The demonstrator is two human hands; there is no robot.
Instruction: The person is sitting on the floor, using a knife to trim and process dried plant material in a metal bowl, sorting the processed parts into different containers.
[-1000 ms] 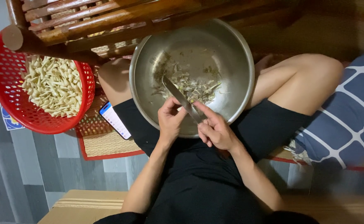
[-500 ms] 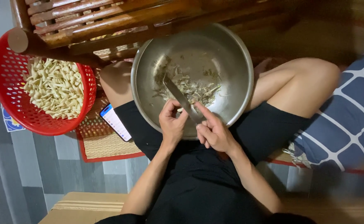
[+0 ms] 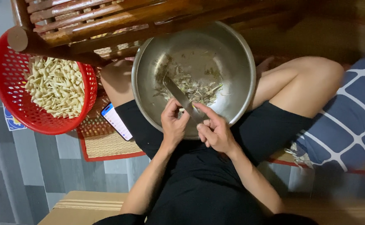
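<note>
Grey striped floor and a woven mat under us, metal bowl (image 3: 193, 46) in the lap at frame centre.

We sit cross-legged beside a slatted wooden chair (image 3: 86, 21) along the top of the frame, trimming small pale pieces over the bowl. Our right hand (image 3: 216, 133), just below the bowl's near rim, is curled around the knife (image 3: 182, 98) handle, forefinger laid along it, blade pointing up-left over the trimmings (image 3: 191, 85). Our left hand (image 3: 173, 127), touching the right, is closed in a pinch on something small at the blade (too tiny to name). To do this well, we judge it best to keep both hands over the bowl so scraps drop inside, cut away from the left thumb, and move only the blade tip. A red basket (image 3: 7, 89) of pale pieces (image 3: 55, 85) sits at left; a phone (image 3: 116, 121) lies on the mat (image 3: 107, 146).
</note>
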